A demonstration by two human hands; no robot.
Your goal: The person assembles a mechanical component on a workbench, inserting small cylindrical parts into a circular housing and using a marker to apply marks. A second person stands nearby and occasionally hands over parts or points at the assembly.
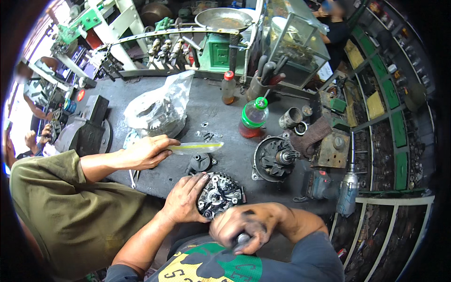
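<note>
The rear part of an alternator (217, 197), a round metal housing with its inner parts exposed, sits at the near edge of the bench. My left hand (185, 199) grips its left side. My right hand (242, 225), slightly blurred, is closed around a tool (243, 238) at the housing's near right edge. Only the tool's round, grey-dark end shows; its tip is hidden. Beyond the housing lies a small round dark metal part (201, 162). To the right stands the other alternator half (275, 159), with fan blades and shaft facing up.
At left, a co-worker's hand (149, 151) holds a small zip bag (197, 146) over the bench. Behind it stands a plastic bag of metal parts (162, 110). Bottles of red (253, 120) and brown liquid (228, 89), a tool cup (258, 87) and a power driver (347, 192) stand around.
</note>
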